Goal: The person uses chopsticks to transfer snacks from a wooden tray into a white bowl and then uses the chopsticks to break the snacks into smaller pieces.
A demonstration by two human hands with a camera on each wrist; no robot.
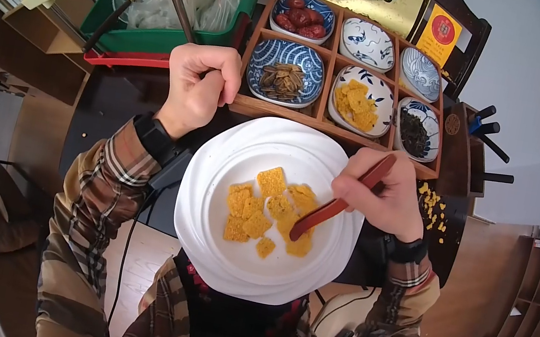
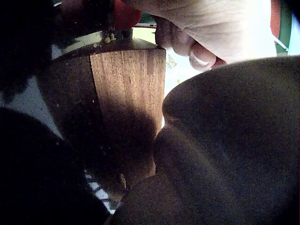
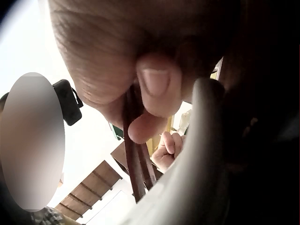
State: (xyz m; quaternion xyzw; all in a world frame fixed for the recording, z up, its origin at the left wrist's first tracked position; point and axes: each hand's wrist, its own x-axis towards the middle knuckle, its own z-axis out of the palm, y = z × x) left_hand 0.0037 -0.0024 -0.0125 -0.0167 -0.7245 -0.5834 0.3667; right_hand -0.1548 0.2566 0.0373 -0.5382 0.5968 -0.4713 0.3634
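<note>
My right hand (image 1: 385, 192) grips reddish-brown tongs (image 1: 342, 209), whose two arms show in the right wrist view. The tips point down among flat yellow crackers (image 1: 271, 181) in a round white plate (image 1: 210, 158) with a wavy rim. Most crackers are squarish; several lie in a loose cluster left of the tips. My left hand (image 1: 201, 88) is curled into a fist beyond the plate's upper left, by the near left corner of a wooden divided tray (image 1: 272, 113). Nothing shows in that fist.
The tray holds patterned bowls: red dates (image 1: 303, 19), brown seeds (image 1: 282, 80), yellow crisps (image 1: 357, 104), dark dried leaves (image 1: 413, 132). Yellow crumbs (image 1: 432, 211) lie on the table's right. A green bin (image 1: 141, 41) with plastic bags stands upper left, a dark-handled tool holder (image 1: 465, 145) at right.
</note>
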